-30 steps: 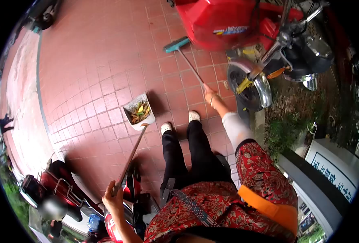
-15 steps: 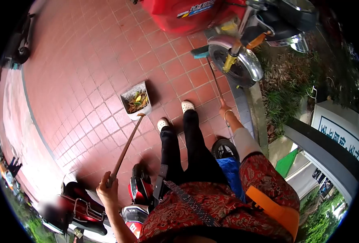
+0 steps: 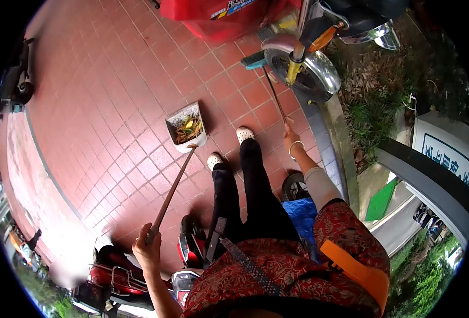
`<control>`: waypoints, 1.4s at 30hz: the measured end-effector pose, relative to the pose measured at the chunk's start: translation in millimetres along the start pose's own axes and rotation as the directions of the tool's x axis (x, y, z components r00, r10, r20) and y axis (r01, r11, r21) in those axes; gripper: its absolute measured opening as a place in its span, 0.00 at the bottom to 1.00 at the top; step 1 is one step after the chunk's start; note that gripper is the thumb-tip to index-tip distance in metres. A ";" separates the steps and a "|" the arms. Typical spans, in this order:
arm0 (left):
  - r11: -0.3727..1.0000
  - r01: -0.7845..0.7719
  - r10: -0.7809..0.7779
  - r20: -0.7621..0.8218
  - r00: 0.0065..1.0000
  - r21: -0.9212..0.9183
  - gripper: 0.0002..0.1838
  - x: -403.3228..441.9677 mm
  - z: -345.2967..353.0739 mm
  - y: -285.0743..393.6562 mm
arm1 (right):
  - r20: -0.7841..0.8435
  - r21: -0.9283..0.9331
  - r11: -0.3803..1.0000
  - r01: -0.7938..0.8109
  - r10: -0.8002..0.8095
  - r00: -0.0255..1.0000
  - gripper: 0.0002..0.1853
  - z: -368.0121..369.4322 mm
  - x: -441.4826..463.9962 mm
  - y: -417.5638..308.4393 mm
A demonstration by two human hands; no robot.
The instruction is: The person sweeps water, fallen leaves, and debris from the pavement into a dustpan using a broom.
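My left hand (image 3: 147,246) is wrapped round the long wooden handle of a white dustpan (image 3: 199,143). Yellow and brown leaves (image 3: 189,127) lie inside the pan, which rests on the red tiles left of my feet. In my right hand (image 3: 292,139) is the thin handle of a broom (image 3: 255,61). Its teal and dark head is on the tiles, right beside the front wheel of a parked motorcycle (image 3: 327,74). The bristles are partly hard to make out.
A red vehicle body (image 3: 213,24) stands ahead. Along the right runs a kerb (image 3: 336,138) with a planted bed (image 3: 369,106) behind it. Parked scooters (image 3: 192,249) are at the lower left, and a wheel with a blue cover (image 3: 301,214) is close behind my right leg.
The broom head has shifted slightly left and back along the tiles beside the wheel. The dustpan appears a little farther right in view, as the camera has also moved.
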State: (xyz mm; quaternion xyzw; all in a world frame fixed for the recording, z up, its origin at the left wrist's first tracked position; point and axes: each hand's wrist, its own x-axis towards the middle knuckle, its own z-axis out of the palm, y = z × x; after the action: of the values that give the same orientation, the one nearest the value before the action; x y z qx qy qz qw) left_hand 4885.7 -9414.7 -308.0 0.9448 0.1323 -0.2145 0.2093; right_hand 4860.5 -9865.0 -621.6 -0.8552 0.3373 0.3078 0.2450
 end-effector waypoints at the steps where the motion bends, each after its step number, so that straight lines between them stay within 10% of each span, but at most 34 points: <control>1: 1.000 -0.001 0.001 0.003 1.000 0.009 0.16 2.3 1.9 -2.7 | 0.107 -0.030 0.989 -0.142 0.145 0.984 0.25 0.5 -5.2 -5.9; 5: 0.994 -0.108 0.108 0.000 0.994 0.029 0.17 14.1 10.5 -10.6 | 0.078 -0.164 0.967 -0.195 0.210 0.975 0.26 16.0 -4.2 18.8; 9: 0.989 -0.139 0.137 0.041 0.990 0.060 0.17 23.6 9.1 -0.2 | 0.022 0.210 0.974 -0.086 0.083 0.996 0.24 48.8 7.0 66.2; 27: 0.997 -0.004 0.000 0.048 0.999 0.077 0.15 50.6 3.5 0.1 | -0.281 0.379 0.921 0.090 0.022 0.960 0.23 106.6 107.4 -70.3; 31: 0.994 -0.016 0.008 0.076 0.997 0.105 0.15 55.5 0.7 4.5 | -0.270 0.459 0.887 0.047 0.089 0.959 0.22 154.0 105.9 -65.9; 33: 0.993 -0.018 0.009 0.077 0.997 0.119 0.16 58.0 -1.0 4.1 | -0.002 0.692 0.693 -0.204 0.285 0.959 0.24 160.6 60.8 -91.7; 35: 0.989 -0.010 -0.004 0.086 0.996 0.150 0.16 54.7 -1.8 1.6 | -0.051 0.496 0.839 -0.225 0.287 0.957 0.25 196.0 29.6 -99.0; 37: 0.990 -0.005 -0.005 0.076 0.997 0.138 0.16 55.8 -0.8 -1.6 | 0.200 0.605 0.699 -0.381 0.330 0.923 0.25 173.4 12.3 -108.5; 42: 0.993 -0.049 0.047 0.022 0.999 0.110 0.16 58.4 2.1 -3.0 | 0.207 0.616 0.697 -0.367 0.306 0.929 0.25 157.5 8.1 -98.8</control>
State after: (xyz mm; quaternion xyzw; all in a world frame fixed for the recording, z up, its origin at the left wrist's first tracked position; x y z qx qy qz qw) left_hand 4935.0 -9403.7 -337.6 0.9557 0.0954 -0.2257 0.1629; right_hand 4880.2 -9705.3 -715.1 -0.6275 0.5617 0.2498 0.4779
